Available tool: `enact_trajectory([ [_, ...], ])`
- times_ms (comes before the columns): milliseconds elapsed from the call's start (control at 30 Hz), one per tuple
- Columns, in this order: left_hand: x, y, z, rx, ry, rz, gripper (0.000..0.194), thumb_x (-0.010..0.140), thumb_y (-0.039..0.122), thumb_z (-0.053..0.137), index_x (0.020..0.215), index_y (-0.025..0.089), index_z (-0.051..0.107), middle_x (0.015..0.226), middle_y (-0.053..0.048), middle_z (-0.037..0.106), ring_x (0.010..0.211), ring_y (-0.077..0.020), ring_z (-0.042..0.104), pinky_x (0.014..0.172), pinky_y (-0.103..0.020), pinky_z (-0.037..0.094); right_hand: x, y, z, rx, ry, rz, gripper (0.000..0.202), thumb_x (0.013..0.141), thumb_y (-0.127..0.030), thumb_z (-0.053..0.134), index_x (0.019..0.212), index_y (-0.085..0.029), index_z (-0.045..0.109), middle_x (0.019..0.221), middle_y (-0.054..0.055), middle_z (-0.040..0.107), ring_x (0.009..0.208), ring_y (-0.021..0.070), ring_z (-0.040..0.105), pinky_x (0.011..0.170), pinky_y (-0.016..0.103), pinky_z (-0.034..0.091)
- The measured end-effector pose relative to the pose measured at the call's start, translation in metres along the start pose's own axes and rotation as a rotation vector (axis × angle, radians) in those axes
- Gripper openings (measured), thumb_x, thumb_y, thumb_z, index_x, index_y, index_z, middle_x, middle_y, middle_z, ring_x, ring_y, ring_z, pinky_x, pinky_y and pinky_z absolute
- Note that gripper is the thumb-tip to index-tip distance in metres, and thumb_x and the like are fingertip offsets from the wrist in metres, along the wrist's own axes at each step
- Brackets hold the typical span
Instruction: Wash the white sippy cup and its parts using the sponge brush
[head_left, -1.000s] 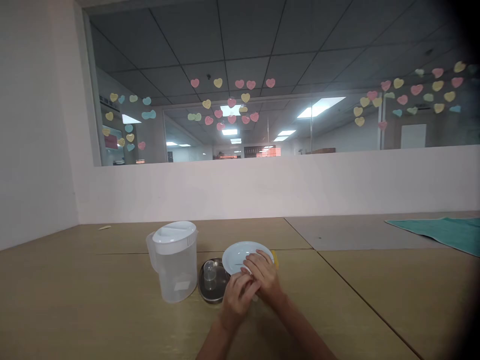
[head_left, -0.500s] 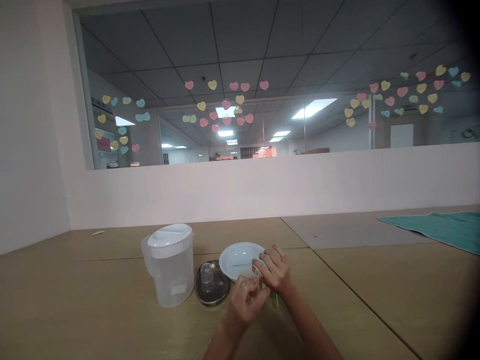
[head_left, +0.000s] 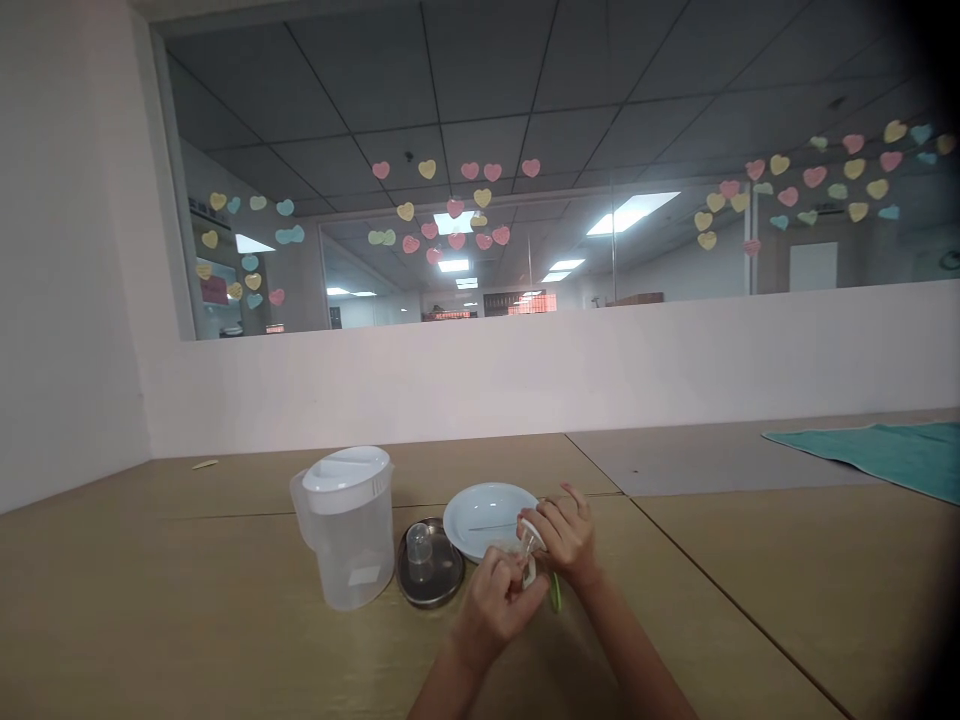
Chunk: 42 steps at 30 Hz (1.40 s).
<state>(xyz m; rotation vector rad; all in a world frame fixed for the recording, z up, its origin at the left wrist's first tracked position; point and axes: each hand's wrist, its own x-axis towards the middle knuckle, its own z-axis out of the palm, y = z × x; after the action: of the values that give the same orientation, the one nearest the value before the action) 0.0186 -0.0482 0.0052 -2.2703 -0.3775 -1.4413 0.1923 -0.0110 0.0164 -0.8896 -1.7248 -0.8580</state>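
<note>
One small white-and-clear item (head_left: 532, 541), likely being adjusted — your left hand (head_left: 499, 603) pinches it, right hand (head_left: 568, 540) half-curled, gripping its white end; next needs steadiness.

We look across a wood-toned tabletop (head_left: 187, 620) split by dark seams, with a grey panel (head_left: 690, 465) toward the back right. Behind it we see a plain pale wall (head_left: 450, 385), which meets a side wall (head_left: 60, 300) at the left. Above it runs a wide window (head_left: 562, 150), dotted with heart-shaped stickers (head_left: 454, 208) (pink, yellow, green and blue). In the glass we make out a dim gridded ceiling (head_left: 360, 80) and bright rectangular lights (head_left: 637, 212).
</note>
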Motion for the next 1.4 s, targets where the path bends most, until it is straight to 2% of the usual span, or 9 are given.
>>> enact_trajectory([
  [167,-0.004,-0.004,0.005,-0.012,0.0,-0.036,0.013,0.087,0.018,0.049,0.092,0.023,0.061,0.064,0.001,0.049,0.064,-0.0115,0.052,0.061,-0.027,0.052,0.005,-0.008,-0.003,-0.018,0.054,-0.041,0.014,0.082,-0.031,0.054,0.089,-0.026,0.065,0.07,0.001,0.064,0.075,0.0175,0.056,0.098,0.044,0.031],
  [300,-0.014,-0.017,0.003,0.012,0.011,-0.115,0.018,0.087,0.016,0.049,0.1,0.022,0.06,0.079,-0.003,0.057,0.077,-0.0126,0.057,0.068,-0.026,0.051,0.011,-0.016,-0.002,0.008,0.103,0.001,0.013,0.082,-0.026,0.051,0.087,-0.022,0.063,0.07,0.002,0.062,0.072,0.0174,0.053,0.093,0.042,0.033],
  [367,-0.02,-0.025,-0.003,0.047,0.034,-0.143,0.025,0.087,0.013,0.046,0.107,0.022,0.058,0.09,-0.006,0.058,0.085,-0.014,0.057,0.075,-0.028,0.051,0.013,-0.014,-0.003,0.023,0.187,0.178,0.008,0.081,-0.024,0.052,0.082,-0.021,0.06,0.069,0.002,0.061,0.07,0.0175,0.052,0.088,0.04,0.036],
  [467,-0.025,-0.033,-0.014,0.078,0.042,-0.386,0.027,0.088,0.015,0.042,0.112,0.019,0.053,0.102,-0.01,0.058,0.098,-0.0186,0.056,0.084,-0.035,0.048,0.013,-0.009,-0.004,0.045,0.35,0.517,0.01,0.079,-0.029,0.058,0.077,-0.019,0.057,0.072,0.003,0.059,0.071,0.0191,0.051,0.077,0.037,0.038],
  [533,-0.026,-0.033,-0.018,0.041,-0.007,-0.467,0.028,0.089,0.021,0.042,0.115,0.018,0.051,0.109,-0.012,0.057,0.105,-0.0213,0.054,0.088,-0.038,0.046,0.011,-0.01,-0.002,0.103,0.355,0.596,0.013,0.078,-0.032,0.06,0.077,-0.019,0.057,0.075,0.004,0.057,0.073,0.0195,0.051,0.072,0.035,0.039],
  [733,-0.031,-0.027,-0.008,-0.041,-0.179,-0.408,0.056,0.083,0.036,0.053,0.132,0.016,0.037,0.124,-0.014,0.054,0.114,-0.0253,0.051,0.093,-0.042,0.044,0.005,-0.048,0.013,0.36,0.198,0.432,0.011,0.078,-0.029,0.059,0.083,-0.02,0.059,0.081,0.004,0.051,0.077,0.0184,0.053,0.07,0.032,0.044],
  [867,-0.039,-0.03,-0.001,-0.039,-0.239,-0.463,0.062,0.082,0.038,0.053,0.136,0.014,0.032,0.125,-0.016,0.053,0.112,-0.0252,0.053,0.093,-0.043,0.044,0.005,-0.067,0.019,0.364,0.146,0.363,0.015,0.08,-0.026,0.055,0.093,-0.02,0.059,0.079,0.004,0.056,0.077,0.019,0.054,0.07,0.033,0.044],
  [1100,-0.041,-0.031,-0.001,-0.055,-0.285,-0.5,0.056,0.082,0.037,0.052,0.131,0.014,0.037,0.124,-0.015,0.054,0.111,-0.0263,0.052,0.094,-0.046,0.042,0.002,-0.071,0.024,0.412,0.124,0.394,0.014,0.08,-0.025,0.055,0.092,-0.019,0.058,0.082,0.005,0.063,0.078,0.0195,0.058,0.07,0.032,0.046],
  [1400,-0.037,-0.029,-0.003,-0.077,-0.301,-0.516,0.054,0.082,0.035,0.051,0.13,0.015,0.04,0.116,-0.014,0.058,0.105,-0.0261,0.055,0.09,-0.045,0.044,0.002,-0.072,0.021,0.515,0.066,0.437,0.01,0.085,-0.025,0.05,0.087,-0.02,0.058,0.082,0.003,0.062,0.08,0.0171,0.058,0.072,0.03,0.045],
])
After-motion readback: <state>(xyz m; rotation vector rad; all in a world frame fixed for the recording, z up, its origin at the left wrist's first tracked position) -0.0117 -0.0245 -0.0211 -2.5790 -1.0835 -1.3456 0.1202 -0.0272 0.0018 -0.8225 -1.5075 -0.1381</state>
